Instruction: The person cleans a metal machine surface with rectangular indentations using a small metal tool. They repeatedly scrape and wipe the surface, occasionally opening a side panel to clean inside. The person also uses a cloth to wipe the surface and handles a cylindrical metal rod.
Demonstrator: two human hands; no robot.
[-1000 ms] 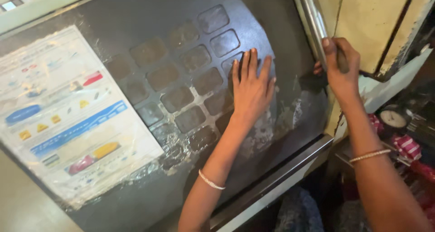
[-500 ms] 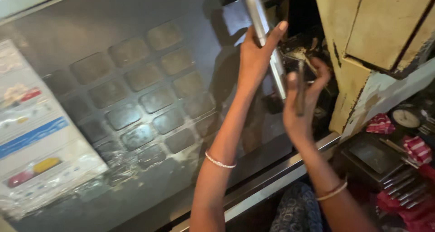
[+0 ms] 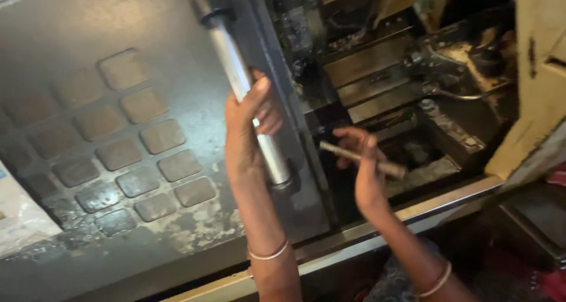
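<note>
The left hand (image 3: 250,128) is wrapped around the shiny bar handle (image 3: 244,93) on the dark machine door (image 3: 118,101). The right hand (image 3: 362,166) grasps a dull metal rod (image 3: 359,159), perhaps a tool, just beside the door's edge, before the grimy machine interior (image 3: 401,72).

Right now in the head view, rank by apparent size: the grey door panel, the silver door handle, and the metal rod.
1. Grey door panel, by far the largest.
2. Silver door handle.
3. Metal rod, shorter and thinner.
</note>
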